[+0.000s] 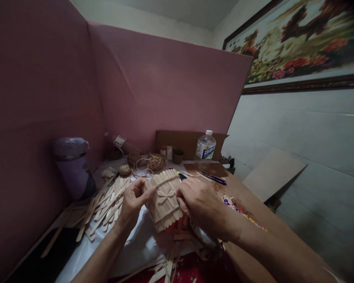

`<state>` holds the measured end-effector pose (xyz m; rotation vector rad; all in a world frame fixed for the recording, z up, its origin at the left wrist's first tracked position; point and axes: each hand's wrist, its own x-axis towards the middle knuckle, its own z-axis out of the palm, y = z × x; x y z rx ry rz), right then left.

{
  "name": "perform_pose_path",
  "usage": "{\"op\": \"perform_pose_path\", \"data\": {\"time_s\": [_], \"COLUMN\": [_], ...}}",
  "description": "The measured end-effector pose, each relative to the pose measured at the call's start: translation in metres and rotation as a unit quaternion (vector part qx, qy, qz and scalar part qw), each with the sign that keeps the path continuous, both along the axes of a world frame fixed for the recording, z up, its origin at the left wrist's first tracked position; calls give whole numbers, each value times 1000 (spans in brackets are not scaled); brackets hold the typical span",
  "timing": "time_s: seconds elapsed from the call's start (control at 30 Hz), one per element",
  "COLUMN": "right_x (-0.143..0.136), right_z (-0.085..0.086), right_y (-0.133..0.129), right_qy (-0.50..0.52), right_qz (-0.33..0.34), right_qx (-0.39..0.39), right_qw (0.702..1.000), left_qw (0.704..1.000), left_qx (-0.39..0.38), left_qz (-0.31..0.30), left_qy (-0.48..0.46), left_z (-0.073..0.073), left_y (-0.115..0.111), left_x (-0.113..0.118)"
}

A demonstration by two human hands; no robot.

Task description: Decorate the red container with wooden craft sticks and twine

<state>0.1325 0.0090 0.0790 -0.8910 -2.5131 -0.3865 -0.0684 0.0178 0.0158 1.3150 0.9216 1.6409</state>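
Note:
A small container faced with upright wooden craft sticks [168,214] is held tilted above the table. Twine runs round it near its top and bottom, and a flower of small wooden petals [166,196] sits on its front. My left hand [137,196] grips its left side, thumb on the front and fingers behind. At the right edge my right hand [197,196] is closed, with its fingers curled against the container. Whether a small thing is also inside those fingers is hidden. Something yellow and black [181,175] shows just behind my right hand.
Loose craft sticks [110,204] lie heaped at left beside a purple lidded bin [73,169]. Twine balls [155,161], a small pot [177,157] and a plastic bottle [206,145] stand at the back. A utility knife [216,179] and a patterned strip [242,212] lie at right.

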Motion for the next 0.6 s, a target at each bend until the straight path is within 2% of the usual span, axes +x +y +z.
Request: {"op": "perform_pose_path", "data": {"time_s": [0.07,0.2,0.4,0.47,0.6], "right_x": [-1,-1,13,18,19], "right_z": [-4,-14,-20,-19,-15], "right_y": [-1,-2,4,5,1], "right_qy": [16,111,303,307,250], "right_qz": [-3,-14,-50,-50,-17], "right_qx": [-10,-69,-165,-171,-154], "right_qw": [1000,991,937,935,956], "left_qw": [1000,1000,1000,1000,1000], "left_qx": [-3,-7,-17,-16,-14], "left_qz": [3,-4,-8,-10,-16], "left_qy": [-4,-14,-22,-23,-18], "left_z": [1,2,0,0,-1], "left_y": [0,-1,0,0,1], "left_x": [1,2,0,-1,-2]}}
